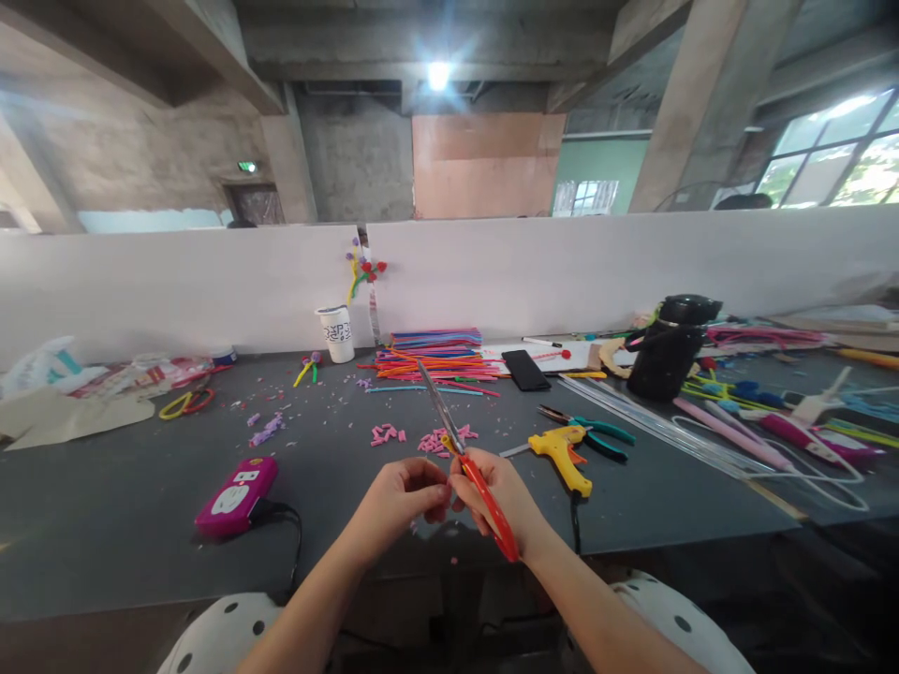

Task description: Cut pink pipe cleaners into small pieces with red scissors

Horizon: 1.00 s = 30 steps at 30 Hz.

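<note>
On the worktop (140, 552), small pink pieces (432, 444) lie just beyond the hands, a bundle of coloured stems (428, 363) sits farther back beside a black phone (525, 370), and a yellow glue gun (562, 454) is near on the right. The red-handled scissors (476, 477) cross in front of some pieces, clamped in the right hand (516, 501), blades pointing forward; the left hand (393, 501) curls beside it, and I cannot tell whether its bent fingers pinch anything.
</note>
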### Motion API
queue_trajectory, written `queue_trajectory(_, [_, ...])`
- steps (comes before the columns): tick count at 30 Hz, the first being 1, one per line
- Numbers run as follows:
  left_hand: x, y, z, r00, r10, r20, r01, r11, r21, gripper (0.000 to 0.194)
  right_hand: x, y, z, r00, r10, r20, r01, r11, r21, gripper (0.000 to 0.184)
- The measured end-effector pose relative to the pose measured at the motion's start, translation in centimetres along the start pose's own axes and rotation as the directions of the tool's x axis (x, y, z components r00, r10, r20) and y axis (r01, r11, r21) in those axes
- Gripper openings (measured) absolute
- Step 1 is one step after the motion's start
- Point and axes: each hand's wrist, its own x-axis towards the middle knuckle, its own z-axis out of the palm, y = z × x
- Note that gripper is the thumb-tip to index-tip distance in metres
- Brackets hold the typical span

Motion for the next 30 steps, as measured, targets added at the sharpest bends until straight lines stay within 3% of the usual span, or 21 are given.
queue_trajectory(6, [0.1,-0.3,0.6,0.98,0.101,-0.169,-0.076,0.985,0.152,0.003,0.4,0.3,0.5,0.996,-0.004,-0.084,0.0,0.999,-0.041,0.01])
queue_trajectory(9, [0.3,-0.1,0.3,0.967,0.093,-0.238,-0.084,0.995,0.05,0.007,0.4,0.1,0.3,0.994,-0.052,-0.1,0.044,0.996,-0.083,0.017])
queue_trajectory(11, [0.4,0.2,-0.3,0.956,0.084,-0.282,-0.107,0.992,-0.068,0.01,0.2,0.0,0.1,0.985,-0.127,-0.121,0.099,0.973,-0.211,0.02])
queue_trajectory(15, [0.2,0.9,-1.4,0.936,0.07,-0.345,-0.17,0.948,-0.268,0.012,-0.4,0.1,0.1,0.964,-0.24,-0.11,0.147,0.834,-0.531,0.02])
queue_trajectory(20, [-0.2,1.5,-1.8,0.897,0.11,-0.428,-0.255,0.919,-0.299,0.012,-1.2,1.0,0.4,0.948,-0.316,-0.036,0.168,0.594,-0.787,0.02])
queue_trajectory(25, [-0.3,1.6,-1.6,0.882,0.166,-0.442,-0.315,0.904,-0.29,0.009,-1.3,1.6,0.4,0.922,-0.388,-0.003,0.158,0.385,-0.909,0.022])
queue_trajectory(30, [-0.5,1.7,-1.5,0.874,0.157,-0.46,-0.314,0.904,-0.29,0.011,-1.2,1.9,0.3,0.914,-0.406,0.01,0.148,0.311,-0.939,0.023])
